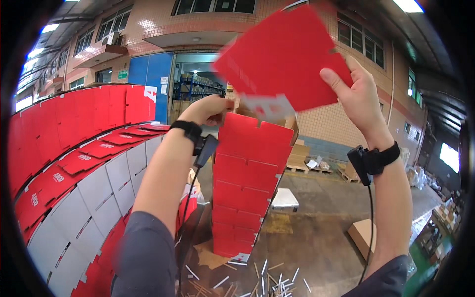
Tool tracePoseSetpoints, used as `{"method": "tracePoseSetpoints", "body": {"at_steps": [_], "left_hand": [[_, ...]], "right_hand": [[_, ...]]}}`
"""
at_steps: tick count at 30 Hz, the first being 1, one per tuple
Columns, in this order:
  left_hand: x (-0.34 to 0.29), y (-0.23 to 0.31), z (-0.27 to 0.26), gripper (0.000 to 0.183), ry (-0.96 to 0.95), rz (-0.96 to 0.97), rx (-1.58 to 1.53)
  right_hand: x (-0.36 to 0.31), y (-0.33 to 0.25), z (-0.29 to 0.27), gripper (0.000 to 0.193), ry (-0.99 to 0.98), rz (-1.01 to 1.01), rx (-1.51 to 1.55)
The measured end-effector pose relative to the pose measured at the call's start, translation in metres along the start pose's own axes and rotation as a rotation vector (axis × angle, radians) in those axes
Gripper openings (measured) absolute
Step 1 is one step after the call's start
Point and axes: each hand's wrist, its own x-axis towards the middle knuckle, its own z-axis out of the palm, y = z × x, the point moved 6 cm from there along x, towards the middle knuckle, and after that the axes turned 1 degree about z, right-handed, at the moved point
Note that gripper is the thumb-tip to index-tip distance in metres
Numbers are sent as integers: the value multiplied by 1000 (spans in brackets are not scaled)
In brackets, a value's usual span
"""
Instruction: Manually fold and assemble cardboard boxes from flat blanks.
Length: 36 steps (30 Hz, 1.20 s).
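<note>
My right hand point(355, 94) is closed on the edge of a flat red cardboard piece point(287, 59), thumb on its front face. The piece is raised and tilted above a tall stack, slightly blurred, with a white printed patch at its lower corner. Below it stands the stack of red cardboard pieces point(245, 193), with slots and notched edges showing. At the stack's upper left corner, my left hand point(216, 109) has its fingers curled inward; what they grip, if anything, is hidden. Both my wrists wear black straps with small devices and cables.
Long rows of red and white cardboard pieces point(84, 208) fill the left side. Thin white and brown strips point(277, 284) litter the floor in front. A brown carton point(363, 237) lies at right, and a white stool point(285, 198) stands behind the stack. Pallets with boxes point(298, 161) sit farther back.
</note>
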Motion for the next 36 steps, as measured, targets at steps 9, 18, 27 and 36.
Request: {"method": "tracePoseSetpoints", "body": {"at_steps": [9, 18, 27, 36], "left_hand": [[-8, -27, -14, 19, 12, -32, -32], [-45, -216, 25, 101, 0, -197, -332], [-172, -290, 223, 68, 87, -661, -1180], [-360, -322, 87, 82, 533, -485, -903]], "right_hand": [[28, 21, 91, 47, -748, -20, -244], [-243, 223, 108, 84, 100, 1170, 737], [-498, 137, 275, 84, 86, 1663, 1451], [-484, -51, 324, 68, -277, 1500, 1609]]}}
